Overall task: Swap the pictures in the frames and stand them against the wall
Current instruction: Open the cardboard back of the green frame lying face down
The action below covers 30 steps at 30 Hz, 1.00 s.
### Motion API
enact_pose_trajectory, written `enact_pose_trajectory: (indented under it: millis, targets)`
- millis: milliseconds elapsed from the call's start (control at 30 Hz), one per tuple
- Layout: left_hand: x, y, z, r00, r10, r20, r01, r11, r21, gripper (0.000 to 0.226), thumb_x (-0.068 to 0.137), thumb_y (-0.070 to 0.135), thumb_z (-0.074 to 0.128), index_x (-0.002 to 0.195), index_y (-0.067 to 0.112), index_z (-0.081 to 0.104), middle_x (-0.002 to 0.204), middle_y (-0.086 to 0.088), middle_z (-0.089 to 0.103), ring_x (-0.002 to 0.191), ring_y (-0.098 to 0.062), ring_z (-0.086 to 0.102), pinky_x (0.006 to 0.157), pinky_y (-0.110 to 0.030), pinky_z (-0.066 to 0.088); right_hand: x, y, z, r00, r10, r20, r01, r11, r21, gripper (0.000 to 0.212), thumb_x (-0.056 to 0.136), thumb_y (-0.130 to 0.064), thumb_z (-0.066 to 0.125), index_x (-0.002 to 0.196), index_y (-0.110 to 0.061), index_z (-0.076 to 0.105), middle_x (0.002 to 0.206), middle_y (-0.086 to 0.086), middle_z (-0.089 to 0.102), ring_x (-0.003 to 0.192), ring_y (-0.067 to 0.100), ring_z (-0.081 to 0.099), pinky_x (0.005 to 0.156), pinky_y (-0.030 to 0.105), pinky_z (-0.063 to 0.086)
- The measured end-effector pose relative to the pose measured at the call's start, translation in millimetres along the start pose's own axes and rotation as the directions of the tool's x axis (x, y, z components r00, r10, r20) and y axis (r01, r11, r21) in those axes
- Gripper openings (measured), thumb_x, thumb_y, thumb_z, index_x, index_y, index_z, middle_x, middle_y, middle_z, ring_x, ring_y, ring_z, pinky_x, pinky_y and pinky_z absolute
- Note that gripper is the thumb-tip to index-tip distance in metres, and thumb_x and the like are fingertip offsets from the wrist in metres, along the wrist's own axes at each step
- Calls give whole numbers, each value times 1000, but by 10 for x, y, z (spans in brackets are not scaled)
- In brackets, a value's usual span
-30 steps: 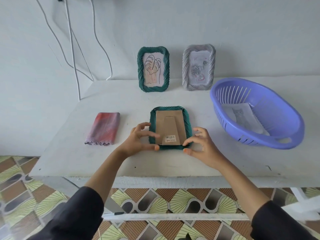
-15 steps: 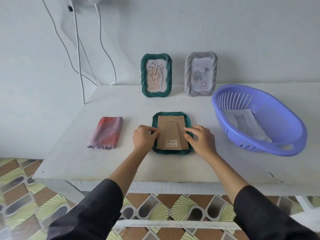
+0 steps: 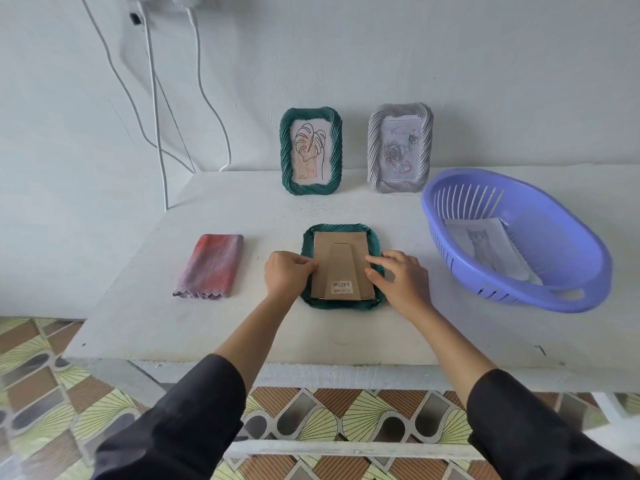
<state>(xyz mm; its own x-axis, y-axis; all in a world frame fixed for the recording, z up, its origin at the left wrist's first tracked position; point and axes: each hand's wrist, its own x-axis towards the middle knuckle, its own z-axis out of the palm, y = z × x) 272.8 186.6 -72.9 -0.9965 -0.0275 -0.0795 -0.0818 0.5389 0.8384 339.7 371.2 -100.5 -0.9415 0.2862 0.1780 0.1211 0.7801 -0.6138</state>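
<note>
Both hands have slid up from the near corners to the long sides of the face-down green frame [image 3: 341,305], which lies in the middle of the counter [image 3: 311,336] with its cardboard backing [image 3: 341,258] upward. The left hand [image 3: 285,277] has a curled grip pinching the backing's left edge, while the right hand [image 3: 403,284] lies open, fingers flat on the right side. Behind, a second green frame [image 3: 287,150] and a grey frame [image 3: 375,150] stand against the wall, a folded cloth [image 3: 209,265] lies to the left, and a purple basket [image 3: 519,301] on the right holds a cat picture [image 3: 485,244].

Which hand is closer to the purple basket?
Right. The right hand touches the face-down frame on its basket side; the left hand is at the opposite side, farther from the purple basket.
</note>
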Motion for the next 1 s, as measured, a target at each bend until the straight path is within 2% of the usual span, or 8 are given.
enact_pose_trajectory:
  millis: [200,333,433,533,733,800,933,1000]
  targets:
    - [-23,75,-7,998,-62,0,62,998,-6,11,76,13,66,75,13,77,86,-5,74,88,-26,66,81,-41,56,2,-6,-25,1000,11,12,-11,1000,8,31,88,-35,58,118,-30,63,126,-3,57,119,19,46,100,31,31]
    - [-43,131,-27,999,-49,3,50,998,-32,18,73,12,64,60,23,68,70,-5,67,69,-26,58,70,-34,55,-1,-3,-28,1000,16,18,-16,1000,8,31,88,-35,58,118,-31,62,128,-4,57,120,19,45,101,34,32]
    - [-62,189,-44,999,-41,17,43,995,-93,13,78,8,62,74,12,74,61,1,61,57,-14,50,55,-22,43,1,-13,-39,999,30,16,-30,999,19,31,87,-36,59,118,-30,63,129,-4,57,120,21,45,101,34,32]
    - [-63,224,-50,999,-28,33,32,991,-128,14,81,9,63,87,6,75,73,0,64,60,-6,50,53,-18,41,7,-23,-45,999,35,12,-35,999,17,32,87,-37,59,117,-29,63,129,-4,58,119,22,46,100,34,34]
    - [-38,231,-57,995,-30,100,45,988,-145,28,78,9,67,106,7,66,92,-9,68,81,-22,64,74,-31,52,7,-21,-37,999,39,4,-39,999,30,32,90,-34,55,121,-28,60,129,-5,59,121,21,45,101,36,33]
    - [-35,239,-53,986,-19,165,46,986,-161,34,80,3,61,114,10,62,96,-12,66,83,-24,63,71,-29,51,16,-24,-31,999,50,-9,-49,998,41,32,93,-31,51,123,-29,58,130,-5,59,122,21,45,101,36,33]
    - [-45,316,-85,963,15,269,49,972,-230,38,88,-5,47,122,5,59,100,-9,57,70,-11,54,49,-9,46,18,-20,-28,998,64,2,-64,997,51,33,95,-29,45,126,-31,55,131,-6,57,123,21,44,103,38,33]
    - [-9,339,-145,969,19,247,51,960,-274,38,89,-7,45,123,2,58,103,-11,58,75,-14,55,59,-15,49,18,-26,-33,998,61,4,-61,997,49,32,94,-30,47,124,-32,56,130,-6,57,122,21,45,103,39,33]
